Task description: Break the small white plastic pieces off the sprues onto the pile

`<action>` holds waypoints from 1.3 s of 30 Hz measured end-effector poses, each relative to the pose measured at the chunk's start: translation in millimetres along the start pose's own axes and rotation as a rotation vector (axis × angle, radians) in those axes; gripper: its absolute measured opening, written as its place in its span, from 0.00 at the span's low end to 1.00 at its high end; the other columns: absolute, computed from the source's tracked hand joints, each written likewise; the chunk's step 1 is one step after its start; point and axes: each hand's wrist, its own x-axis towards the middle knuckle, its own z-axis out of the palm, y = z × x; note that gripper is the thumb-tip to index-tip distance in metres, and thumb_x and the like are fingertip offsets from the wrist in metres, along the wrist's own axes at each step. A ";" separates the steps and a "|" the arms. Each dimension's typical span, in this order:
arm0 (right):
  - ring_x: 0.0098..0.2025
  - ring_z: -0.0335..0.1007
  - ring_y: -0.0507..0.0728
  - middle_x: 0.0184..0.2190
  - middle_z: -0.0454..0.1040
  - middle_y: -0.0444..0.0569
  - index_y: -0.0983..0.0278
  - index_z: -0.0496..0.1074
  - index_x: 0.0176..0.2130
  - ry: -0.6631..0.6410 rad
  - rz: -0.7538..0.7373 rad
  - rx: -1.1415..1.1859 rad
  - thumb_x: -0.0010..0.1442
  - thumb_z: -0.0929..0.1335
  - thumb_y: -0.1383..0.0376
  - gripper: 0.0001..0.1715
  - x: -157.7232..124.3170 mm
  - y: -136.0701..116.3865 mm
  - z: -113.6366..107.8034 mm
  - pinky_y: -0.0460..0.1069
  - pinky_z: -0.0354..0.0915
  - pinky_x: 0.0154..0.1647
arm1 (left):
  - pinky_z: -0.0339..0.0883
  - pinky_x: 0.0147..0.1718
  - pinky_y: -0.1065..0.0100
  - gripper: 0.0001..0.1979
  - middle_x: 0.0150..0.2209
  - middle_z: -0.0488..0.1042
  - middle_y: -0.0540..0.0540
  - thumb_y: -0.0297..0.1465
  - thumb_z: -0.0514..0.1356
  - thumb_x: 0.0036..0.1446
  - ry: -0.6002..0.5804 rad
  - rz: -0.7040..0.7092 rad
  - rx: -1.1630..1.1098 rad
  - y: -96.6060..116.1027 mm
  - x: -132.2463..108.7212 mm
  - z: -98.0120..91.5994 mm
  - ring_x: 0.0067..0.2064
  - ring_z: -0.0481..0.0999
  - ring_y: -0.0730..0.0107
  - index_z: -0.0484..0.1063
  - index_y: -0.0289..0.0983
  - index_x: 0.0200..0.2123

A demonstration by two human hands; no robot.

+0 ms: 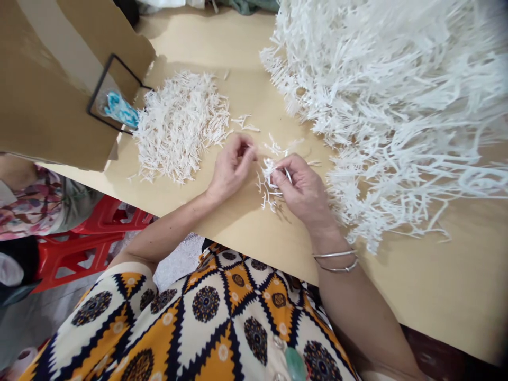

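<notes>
My right hand (301,190) is closed around a small bunch of white branched plastic strands (269,170), whose thin forked tips hang out on the left, over the table. Just left of it, thumb and fingers of my left hand (236,164) are pinched together; whatever they hold is too small to make out. A few loose white sprigs (274,145) lie on the table beyond my hands. Left of my left hand sits a heap of short white pieces (180,124). A much bigger pile of long white branched strands (397,90) spreads to the right of my right hand.
A cardboard box (59,79) stands at the left on the tan table (234,233). By it are a black wire frame (92,103) and a clear cup with blue-and-white contents (119,108). Red plastic stools (79,248) and another person's arm (16,172) are at the left, below the table edge.
</notes>
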 end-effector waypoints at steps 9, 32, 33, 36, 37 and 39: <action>0.31 0.66 0.51 0.30 0.69 0.41 0.57 0.70 0.44 0.057 0.067 0.123 0.67 0.69 0.62 0.05 -2.5 9.5 0.9 0.51 0.64 0.34 | 0.71 0.49 0.57 0.21 0.53 0.67 0.43 0.54 0.60 0.67 0.318 0.089 0.185 -20.7 9.9 -11.1 0.49 0.71 0.65 0.68 0.45 0.50; 0.30 0.61 0.52 0.28 0.66 0.40 0.59 0.69 0.39 -0.037 -0.075 -0.231 0.67 0.67 0.66 0.02 2.1 -6.3 -4.5 0.50 0.58 0.36 | 0.72 0.45 0.57 0.12 0.40 0.73 0.46 0.42 0.55 0.73 -0.165 0.279 0.142 20.6 -4.5 5.3 0.43 0.75 0.66 0.65 0.42 0.39; 0.29 0.60 0.51 0.28 0.66 0.40 0.59 0.69 0.39 -0.037 -0.067 -0.227 0.67 0.67 0.67 0.02 3.2 -7.8 -4.3 0.50 0.58 0.36 | 0.72 0.45 0.57 0.12 0.40 0.73 0.46 0.42 0.55 0.73 -0.136 0.267 0.131 19.6 -5.0 7.1 0.43 0.75 0.66 0.65 0.42 0.38; 0.28 0.57 0.51 0.27 0.64 0.40 0.59 0.69 0.38 -0.042 -0.045 -0.224 0.67 0.67 0.67 0.04 3.8 -10.9 -4.2 0.50 0.57 0.35 | 0.73 0.45 0.58 0.14 0.41 0.72 0.47 0.44 0.55 0.73 -0.065 0.211 0.098 8.2 -3.9 7.7 0.44 0.75 0.67 0.65 0.42 0.36; 0.27 0.56 0.51 0.26 0.64 0.40 0.59 0.68 0.37 -0.054 -0.033 -0.219 0.67 0.66 0.67 0.04 2.8 -11.0 -4.6 0.50 0.57 0.34 | 0.73 0.44 0.59 0.15 0.42 0.72 0.47 0.46 0.55 0.73 -0.008 0.179 0.091 1.2 -2.2 5.7 0.42 0.75 0.68 0.64 0.43 0.37; 0.26 0.55 0.50 0.24 0.61 0.39 0.59 0.68 0.36 -0.073 -0.005 -0.208 0.66 0.66 0.67 0.04 -0.3 -9.4 -6.1 0.50 0.55 0.32 | 0.71 0.40 0.63 0.16 0.44 0.71 0.48 0.50 0.53 0.73 0.186 0.096 0.082 -14.7 2.5 -0.7 0.37 0.72 0.71 0.64 0.44 0.41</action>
